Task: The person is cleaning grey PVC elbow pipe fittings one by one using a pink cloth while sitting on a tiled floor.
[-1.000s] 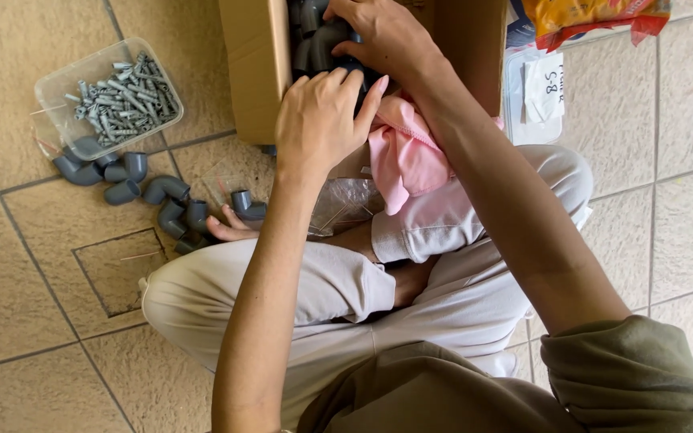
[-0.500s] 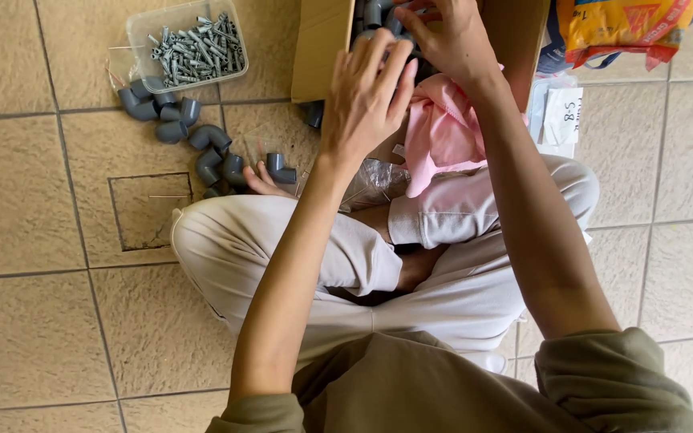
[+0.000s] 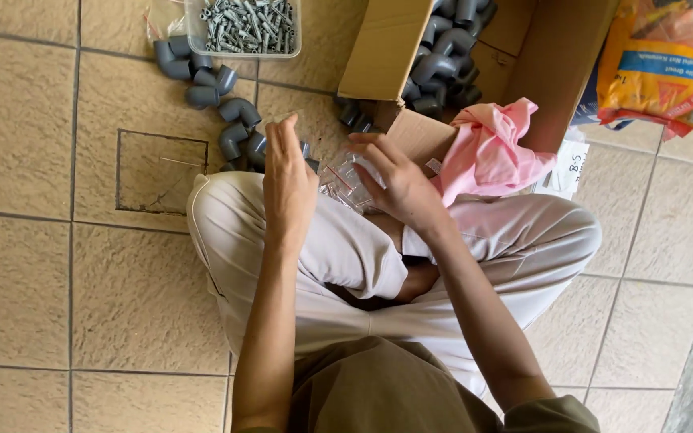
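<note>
Seated on tile, right hand (image 3: 399,180) pinches clear bags (image 3: 345,180) (small, red-striped); left hand (image 3: 289,180) hovers, fingers straight together — sorting bags, grey elbows (image 3: 230,112) beside the knee.

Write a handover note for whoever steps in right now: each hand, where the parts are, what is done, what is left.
Left hand: open, fingers straight, above the left knee, holding nothing visible.
Right hand: resting on the clear plastic bags in the lap; grip unclear.
Grey pipe elbows: a loose row on the floor tiles, more in the open cardboard box.
Clear tub of screws stands beyond the elbows; pink cloth lies by the box.
Done: some elbows out on the floor.
Left: box holds many elbows.
</note>
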